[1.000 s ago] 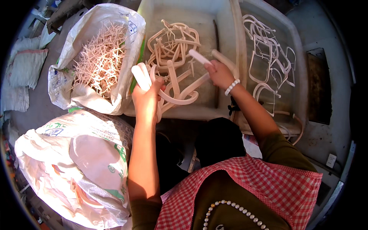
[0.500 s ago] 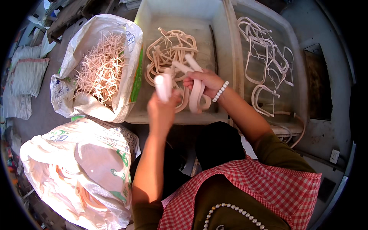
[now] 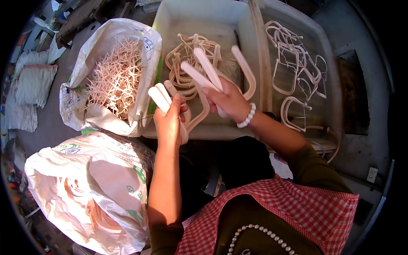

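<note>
My left hand is closed around a bundle of pale pink curved plastic pieces, their rounded ends standing up past the thumb. To its right, my right hand grips more of these U-shaped pieces, with ends sticking out past the fingers and one hooked piece curving up behind the hand. Both hands are above the near side of a pale plastic tub. Farther back in that tub lies a tangled heap of similar pink pieces. The lower parts of the held pieces are partly hidden by the fingers.
Left of the tub stands an open white woven sack full of thin pink branching scraps. A second white sack, nearer me, holds curved pink pieces. On the right, another tub contains pale looped pieces.
The blurred pieces have separated into clearer bundles. My left hand has lowered and turned, its pieces now tilting left. Pieces in my right hand now point upward.
</note>
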Demonstrator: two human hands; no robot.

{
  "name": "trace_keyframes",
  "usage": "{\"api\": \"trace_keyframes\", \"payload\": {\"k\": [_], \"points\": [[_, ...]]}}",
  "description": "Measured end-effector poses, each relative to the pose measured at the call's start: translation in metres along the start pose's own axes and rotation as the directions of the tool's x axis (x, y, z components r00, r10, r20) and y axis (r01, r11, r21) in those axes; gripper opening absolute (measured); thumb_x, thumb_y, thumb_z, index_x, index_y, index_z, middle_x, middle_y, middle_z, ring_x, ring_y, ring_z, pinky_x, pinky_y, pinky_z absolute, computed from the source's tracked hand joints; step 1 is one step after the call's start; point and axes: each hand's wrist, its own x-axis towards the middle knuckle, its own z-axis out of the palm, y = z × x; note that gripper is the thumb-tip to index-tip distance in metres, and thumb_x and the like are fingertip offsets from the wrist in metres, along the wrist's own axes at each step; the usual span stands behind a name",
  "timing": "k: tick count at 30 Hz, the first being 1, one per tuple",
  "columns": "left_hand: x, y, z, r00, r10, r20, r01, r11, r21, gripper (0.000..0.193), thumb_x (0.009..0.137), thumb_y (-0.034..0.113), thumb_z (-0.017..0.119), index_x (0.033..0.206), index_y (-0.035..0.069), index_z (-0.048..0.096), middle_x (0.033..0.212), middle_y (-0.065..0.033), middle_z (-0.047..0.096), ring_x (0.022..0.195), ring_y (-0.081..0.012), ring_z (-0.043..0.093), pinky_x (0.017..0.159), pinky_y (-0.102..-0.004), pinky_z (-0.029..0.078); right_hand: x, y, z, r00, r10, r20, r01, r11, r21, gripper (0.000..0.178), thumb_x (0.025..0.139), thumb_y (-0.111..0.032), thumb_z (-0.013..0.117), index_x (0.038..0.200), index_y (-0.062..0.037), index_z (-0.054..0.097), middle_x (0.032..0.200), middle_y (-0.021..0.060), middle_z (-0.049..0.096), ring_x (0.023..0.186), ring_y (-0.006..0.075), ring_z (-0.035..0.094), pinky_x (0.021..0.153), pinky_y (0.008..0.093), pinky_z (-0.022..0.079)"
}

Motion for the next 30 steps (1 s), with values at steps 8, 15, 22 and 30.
{"api": "trace_keyframes", "payload": {"k": [8,15,22,30], "points": [[-0.002,0.003,-0.001,0.987,0.108,-0.122,-0.097,0.991,0.092,0.028,0.089,0.026,0.066,0.099,0.001,0.058,0.085,-0.0087,0.066,0.071,-0.0109,0.058,0.053,-0.024,0.043,0.02,0.012,-0.037,0.885,0.464,0.048,-0.466,0.882,0.064,0.02,0.091,-0.021,0.059,0.098,-0.0041,0.05,0.061,0.0013,0.053,0.047,0.0097,0.051,0.045,0.0247,0.042],[0.002,-0.006,0.008,0.994,-0.057,0.091,0.073,0.979,-0.19,0.052,0.085,0.041,0.068,0.115,0.002,0.053,0.107,-0.0116,0.064,0.084,-0.0148,0.062,0.059,-0.0262,0.043,0.0,0.001,-0.001,0.999,-0.019,0.036,0.021,0.998,-0.064,0.032,0.092,-0.021,0.058,0.115,-0.0016,0.046,0.075,0.003,0.059,0.056,0.0085,0.056,0.049,0.0253,0.048],[-0.003,-0.006,0.004,0.963,-0.061,0.262,0.163,0.907,-0.387,0.06,0.086,0.031,0.068,0.133,0.002,0.042,0.126,-0.0148,0.052,0.112,-0.0283,0.053,0.097,-0.0421,0.043,-0.02,0.032,0.0,0.951,-0.016,0.309,0.209,0.769,-0.604,0.061,0.092,-0.044,0.053,0.121,0.0073,0.038,0.095,0.0252,0.062,0.086,0.0367,0.064,0.078,0.041,0.049],[-0.023,-0.003,0.005,0.925,-0.199,0.323,0.234,0.97,-0.072,0.04,0.078,0.002,0.071,0.115,-0.001,0.057,0.102,-0.0077,0.062,0.089,-0.0204,0.061,0.081,-0.0342,0.048,-0.007,-0.012,-0.022,0.722,0.49,0.488,0.303,0.41,-0.86,0.038,0.093,-0.038,0.053,0.099,-0.003,0.065,0.096,0.018,0.065,0.085,0.0379,0.062,0.078,0.0424,0.049]]}}
